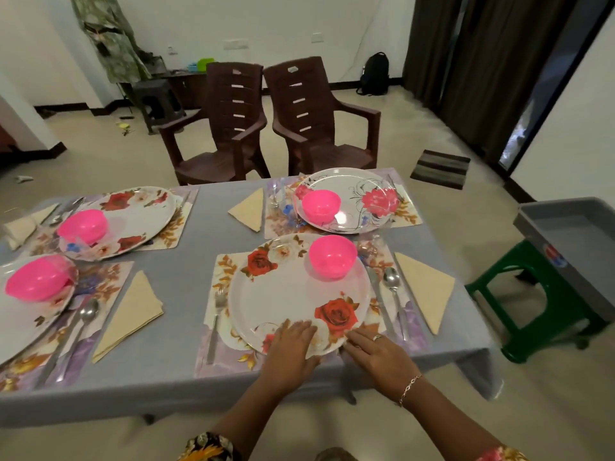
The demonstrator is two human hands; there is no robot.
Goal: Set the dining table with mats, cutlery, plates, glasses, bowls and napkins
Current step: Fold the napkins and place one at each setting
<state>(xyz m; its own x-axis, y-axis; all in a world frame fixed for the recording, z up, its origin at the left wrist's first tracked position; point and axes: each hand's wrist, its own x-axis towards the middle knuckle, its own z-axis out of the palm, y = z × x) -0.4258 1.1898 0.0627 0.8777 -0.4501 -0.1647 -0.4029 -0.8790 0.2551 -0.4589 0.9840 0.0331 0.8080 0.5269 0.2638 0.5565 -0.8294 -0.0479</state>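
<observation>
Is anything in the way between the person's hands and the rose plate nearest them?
Nothing visible. The left hand and right hand rest with straight fingers on the near rim of the rose plate. The pink bowl sits on its far side and the fork lies left of it, both clear of the hands.

We cannot see the near rim of the near plate (293, 294) under the left hand (293, 347). The right hand (376, 356) covers part of the mat's (213, 357) near edge, and we cannot tell whether its fingertips reach beneath the plate. The picture's left edge cuts off the left plate (20, 327) and a napkin (18, 227); its right edge cuts a grey tub (565, 227). The glass (276, 194) beside the far plate (349, 181) is only a blur. The scraps (125, 128) on the floor (399, 128) are too small to name.
</observation>
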